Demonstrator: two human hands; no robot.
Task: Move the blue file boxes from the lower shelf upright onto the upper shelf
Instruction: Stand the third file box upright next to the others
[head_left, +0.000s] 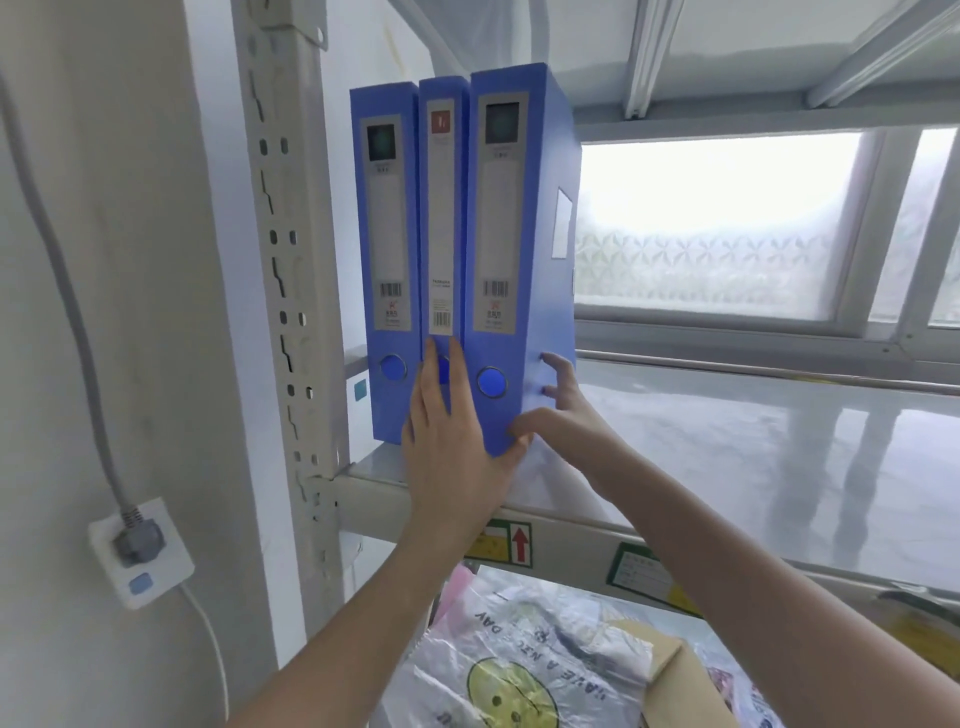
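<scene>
Three blue file boxes stand upright side by side at the left end of the upper shelf (753, 467). The left box (387, 260) is nearest the post, the narrow middle box (441, 218) is beside it, and the right box (519, 234) is widest. My left hand (452, 447) lies flat with fingers spread against the spines of the middle and right boxes, near their bottoms. My right hand (561, 405) holds the lower right edge of the right box, thumb at the front corner and fingers on its side.
A slotted metal shelf post (291, 270) rises at the left. A wall socket with a grey plug (137, 545) sits lower left. On the lower shelf lie a smiley plastic bag (519, 670) and a cardboard box (675, 675). A frosted window (727, 223) is behind the shelf.
</scene>
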